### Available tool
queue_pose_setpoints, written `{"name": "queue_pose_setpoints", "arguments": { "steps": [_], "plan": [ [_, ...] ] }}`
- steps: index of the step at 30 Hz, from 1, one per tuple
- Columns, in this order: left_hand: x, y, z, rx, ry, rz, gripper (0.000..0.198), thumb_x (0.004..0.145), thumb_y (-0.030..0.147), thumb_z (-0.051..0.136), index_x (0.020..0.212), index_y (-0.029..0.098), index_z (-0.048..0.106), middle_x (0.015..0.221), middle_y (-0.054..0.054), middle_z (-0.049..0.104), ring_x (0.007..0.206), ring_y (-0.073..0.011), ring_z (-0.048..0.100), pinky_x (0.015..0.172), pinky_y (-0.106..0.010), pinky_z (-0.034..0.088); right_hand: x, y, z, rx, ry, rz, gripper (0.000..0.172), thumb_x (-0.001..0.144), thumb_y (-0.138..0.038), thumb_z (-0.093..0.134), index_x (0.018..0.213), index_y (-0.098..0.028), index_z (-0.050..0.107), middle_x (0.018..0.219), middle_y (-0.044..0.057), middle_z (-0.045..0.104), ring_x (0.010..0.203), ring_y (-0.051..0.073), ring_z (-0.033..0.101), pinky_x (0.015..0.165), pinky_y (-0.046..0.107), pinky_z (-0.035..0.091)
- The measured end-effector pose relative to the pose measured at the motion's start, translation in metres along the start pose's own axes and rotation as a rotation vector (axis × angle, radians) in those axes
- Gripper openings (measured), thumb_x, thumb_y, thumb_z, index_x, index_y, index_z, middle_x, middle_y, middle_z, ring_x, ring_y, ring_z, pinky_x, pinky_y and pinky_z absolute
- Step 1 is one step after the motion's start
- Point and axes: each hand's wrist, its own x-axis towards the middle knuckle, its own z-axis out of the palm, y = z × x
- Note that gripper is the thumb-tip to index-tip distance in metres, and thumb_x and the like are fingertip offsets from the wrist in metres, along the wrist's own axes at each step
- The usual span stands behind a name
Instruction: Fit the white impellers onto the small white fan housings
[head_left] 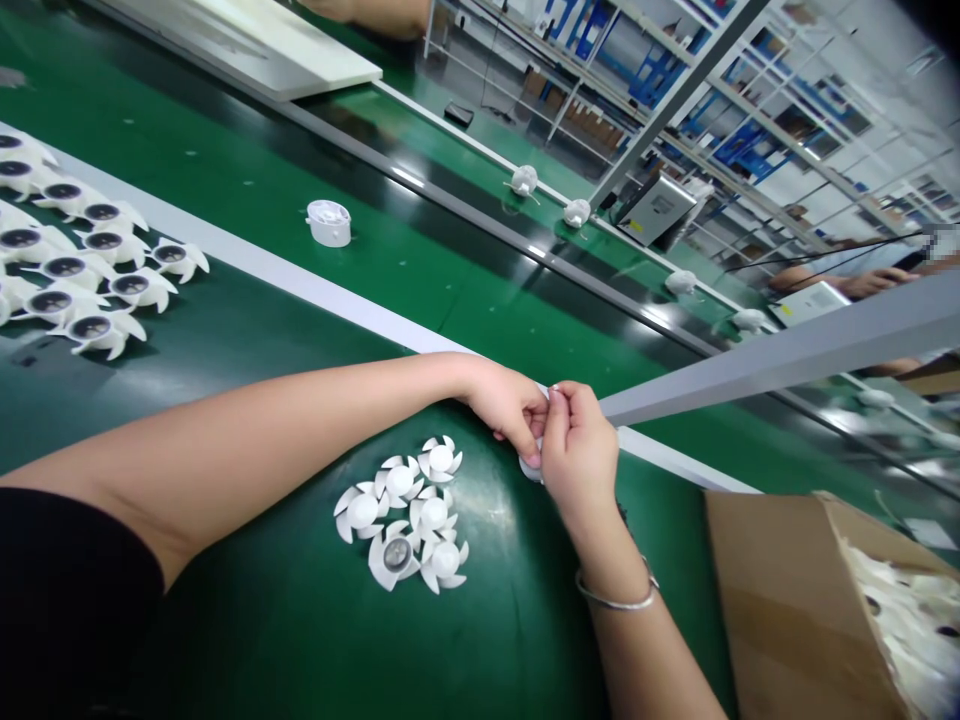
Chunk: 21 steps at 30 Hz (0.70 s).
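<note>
Two hands close together over the green conveyor belt! The left hand and right hand have a white plastic piece between them, mostly hidden, its edge showing just below the fingers, which are clamped on it. Six white fan rotors sit nearby, and a cardboard box stands off to the right!

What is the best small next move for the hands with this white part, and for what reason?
Probably the left hand and right hand should bring the white plastic part slightly left, over the green belt, toward the loose white fan-shaped parts. It sits close to the pale belt edge and the grey bar, so it seems safer there.
</note>
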Motion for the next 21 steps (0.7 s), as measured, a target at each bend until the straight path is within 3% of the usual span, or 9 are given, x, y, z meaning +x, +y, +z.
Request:
{"name": "queue_pose_setpoints", "arguments": {
  "steps": [5, 8, 13, 17, 19, 21],
  "plan": [
    [-0.002, -0.004, -0.003, 0.019, -0.002, 0.038, 0.017, 0.074, 0.031, 0.07, 0.07, 0.016, 0.061, 0.06, 0.005, 0.055, 0.056, -0.0104, 0.049, 0.057, -0.026, 0.039, 0.003, -0.007, 0.002, -0.07, -0.032, -0.028, 0.028, 0.096, -0.035, 0.04, 0.102, -0.019, 0.063, 0.083, 0.006, 0.071, 0.069, 0.02, 0.062, 0.062, 0.029, 0.039],
    [-0.002, -0.004, -0.003, 0.044, 0.029, 0.002, 0.017, 0.073, 0.032, 0.07, 0.072, 0.016, 0.063, 0.059, 0.005, 0.055, 0.056, -0.0109, 0.05, 0.056, -0.026, 0.038, 0.006, -0.007, 0.003, -0.07, -0.042, -0.03, 0.028, 0.096, -0.034, 0.04, 0.1, -0.019, 0.063, 0.079, 0.005, 0.07, 0.068, 0.02, 0.061, 0.061, 0.029, 0.037],
    [-0.011, 0.01, -0.007, 0.151, -0.033, -0.097, 0.024, 0.075, 0.041, 0.069, 0.079, 0.017, 0.066, 0.06, 0.003, 0.058, 0.056, -0.0137, 0.052, 0.057, -0.027, 0.039, 0.002, -0.006, 0.001, -0.059, -0.038, -0.073, 0.028, 0.097, -0.033, 0.04, 0.1, -0.018, 0.063, 0.078, 0.005, 0.069, 0.067, 0.02, 0.062, 0.061, 0.029, 0.038],
    [-0.029, 0.041, -0.005, 0.519, -0.061, -0.427, 0.045, 0.057, 0.053, 0.082, 0.083, 0.018, 0.069, 0.066, -0.002, 0.065, 0.064, -0.0217, 0.059, 0.064, -0.032, 0.043, 0.007, -0.003, 0.003, 0.037, -0.136, -0.201, 0.025, 0.097, -0.034, 0.044, 0.096, -0.02, 0.065, 0.072, 0.003, 0.067, 0.063, 0.017, 0.06, 0.061, 0.028, 0.041],
    [-0.035, 0.055, 0.001, 0.671, 0.026, -0.643, 0.047, 0.043, 0.045, 0.091, 0.076, 0.018, 0.072, 0.066, -0.005, 0.066, 0.072, -0.0276, 0.063, 0.072, -0.036, 0.044, 0.021, 0.0, 0.007, 0.092, -0.125, -0.236, 0.026, 0.097, -0.036, 0.046, 0.099, -0.019, 0.066, 0.073, 0.003, 0.067, 0.064, 0.017, 0.061, 0.064, 0.028, 0.044],
    [-0.036, 0.064, 0.01, 0.719, 0.109, -0.797, 0.043, 0.029, 0.032, 0.095, 0.063, 0.018, 0.072, 0.061, -0.006, 0.065, 0.077, -0.033, 0.065, 0.078, -0.04, 0.044, 0.038, 0.004, 0.009, 0.169, -0.03, -0.218, 0.032, 0.096, -0.038, 0.047, 0.114, -0.017, 0.064, 0.086, 0.006, 0.069, 0.072, 0.018, 0.062, 0.069, 0.03, 0.048]
  ]
}}
